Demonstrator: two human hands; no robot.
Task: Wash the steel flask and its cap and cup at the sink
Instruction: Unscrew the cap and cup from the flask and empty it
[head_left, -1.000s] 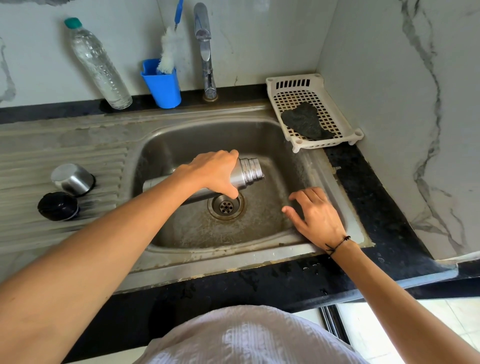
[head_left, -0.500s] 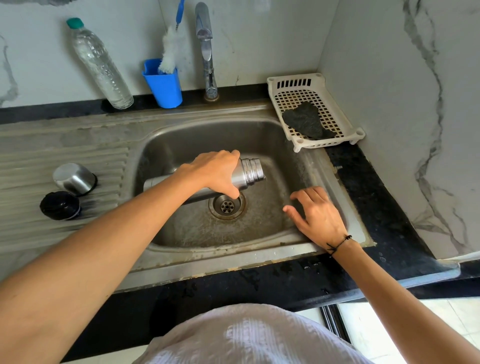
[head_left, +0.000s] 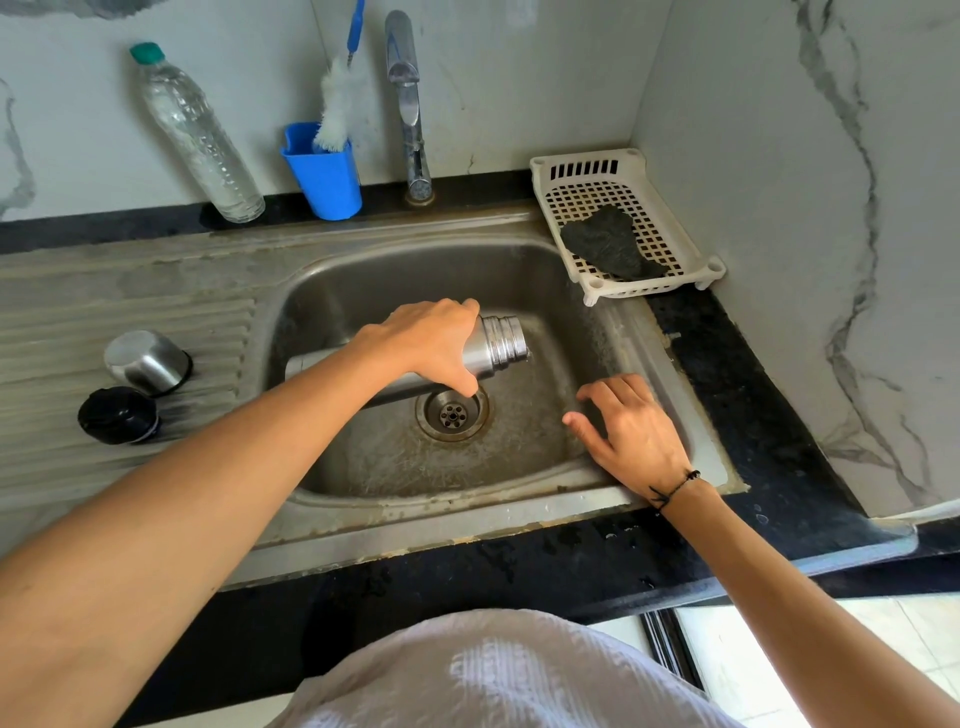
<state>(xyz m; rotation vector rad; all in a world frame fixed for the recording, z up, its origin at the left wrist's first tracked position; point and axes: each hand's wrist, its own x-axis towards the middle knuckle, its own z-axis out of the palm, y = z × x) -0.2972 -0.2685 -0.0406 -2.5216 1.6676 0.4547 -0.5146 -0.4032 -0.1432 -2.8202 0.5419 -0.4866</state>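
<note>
While the left hand (head_left: 434, 347) wraps its fingers round the steel flask (head_left: 493, 345), the right hand (head_left: 631, 428) rests with loosely spread fingers on the sink (head_left: 524, 270) wall, holding nothing. Uncapped, the flask lies sideways above the drain (head_left: 453, 414), threaded neck pointing right.

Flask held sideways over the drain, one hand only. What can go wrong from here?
1. The left hand alone grips the steel flask, tipped on its side over the drain; if wet, it may slip and hit the sink.
2. The steel cup and black cap lie on the ribbed drainboard by the left forearm; a backward swing could knock them.
3. The right hand rests open at the basin edge, not supporting the flask.
</note>
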